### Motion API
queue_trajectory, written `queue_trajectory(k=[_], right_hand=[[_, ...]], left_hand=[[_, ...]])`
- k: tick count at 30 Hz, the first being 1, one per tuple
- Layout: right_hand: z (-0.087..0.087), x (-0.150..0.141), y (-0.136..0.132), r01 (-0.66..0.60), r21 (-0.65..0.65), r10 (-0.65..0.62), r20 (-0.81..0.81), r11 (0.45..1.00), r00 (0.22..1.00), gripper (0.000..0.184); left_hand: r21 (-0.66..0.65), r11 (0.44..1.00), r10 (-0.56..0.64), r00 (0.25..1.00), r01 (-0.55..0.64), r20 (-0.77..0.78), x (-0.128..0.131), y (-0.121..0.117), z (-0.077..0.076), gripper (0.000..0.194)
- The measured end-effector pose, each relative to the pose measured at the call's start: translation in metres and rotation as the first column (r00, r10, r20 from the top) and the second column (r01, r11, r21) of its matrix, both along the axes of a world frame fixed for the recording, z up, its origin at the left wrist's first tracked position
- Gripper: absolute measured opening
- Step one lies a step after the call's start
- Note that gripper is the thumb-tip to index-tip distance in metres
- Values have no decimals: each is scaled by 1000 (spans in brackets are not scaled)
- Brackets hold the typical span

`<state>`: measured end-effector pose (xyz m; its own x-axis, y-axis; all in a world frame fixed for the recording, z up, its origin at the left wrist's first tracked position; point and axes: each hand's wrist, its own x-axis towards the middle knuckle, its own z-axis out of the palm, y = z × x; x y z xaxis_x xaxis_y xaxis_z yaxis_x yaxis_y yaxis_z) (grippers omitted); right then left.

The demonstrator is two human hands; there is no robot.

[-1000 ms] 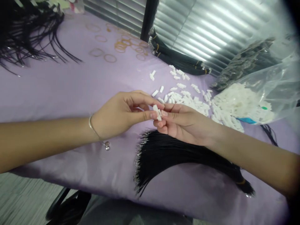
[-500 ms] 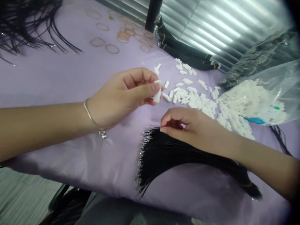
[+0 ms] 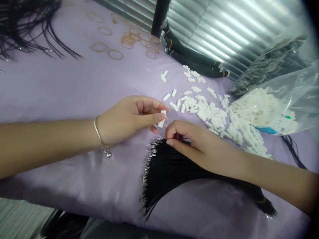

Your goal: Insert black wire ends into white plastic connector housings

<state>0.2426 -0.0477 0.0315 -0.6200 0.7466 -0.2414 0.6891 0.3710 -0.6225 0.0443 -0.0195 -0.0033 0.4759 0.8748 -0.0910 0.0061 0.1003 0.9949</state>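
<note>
Between the thumb and fingers of my left hand (image 3: pixel 136 119) is a small white connector housing (image 3: pixel 161 119), held upright above the cloth. My right hand (image 3: pixel 193 142) is closed in a pinch at the top edge of a fanned bundle of black wires (image 3: pixel 174 169). Its fingertips grip a black wire (image 3: pixel 163 140) close to the silvery terminal ends. Those metal ends (image 3: pixel 144 179) line the bundle's left side. My two hands are close together but apart. Loose white housings (image 3: pixel 209 111) lie in a pile just beyond my right hand.
A clear plastic bag (image 3: pixel 304 89) spills more white housings at the right. Rubber bands (image 3: pixel 128 41) lie scattered at the back, near banded wire bundles (image 3: pixel 191 59). More loose black wires (image 3: pixel 30 30) lie at the far left. Purple cloth (image 3: pixel 74 83) covers the table.
My left hand has come down towards my right hand with the white connector housing. My right hand stays pinched at the top edge of the wires. The view has shifted slightly.
</note>
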Motion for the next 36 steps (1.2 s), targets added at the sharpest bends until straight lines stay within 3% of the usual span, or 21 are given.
queue_trajectory(k=[4, 6, 12, 18, 36], right_hand=[[-2, 6, 4, 211, -280, -262, -158, 937, 952, 6], [-4, 7, 5, 244, -314, -316, -203, 918, 927, 7], [-4, 9, 3, 271, -228, -327, -262, 935, 908, 13], [-6, 6, 2, 258, -97, -273, -214, 961, 938, 14], [-7, 7, -2, 248, -25, -249, -159, 968, 955, 15]], left_hand=[[-1, 998, -63, 998, 63, -31, -1, 0, -1, 9], [-2, 995, -97, 995, 97, -32, -1, 0, -2, 10], [-63, 990, -131, 991, 129, -38, -3, 2, -3, 12], [-161, 975, -154, 988, 155, 16, -2, 0, 0, 9], [-230, 964, -139, 990, 133, -9, 2, -1, 4, 6]])
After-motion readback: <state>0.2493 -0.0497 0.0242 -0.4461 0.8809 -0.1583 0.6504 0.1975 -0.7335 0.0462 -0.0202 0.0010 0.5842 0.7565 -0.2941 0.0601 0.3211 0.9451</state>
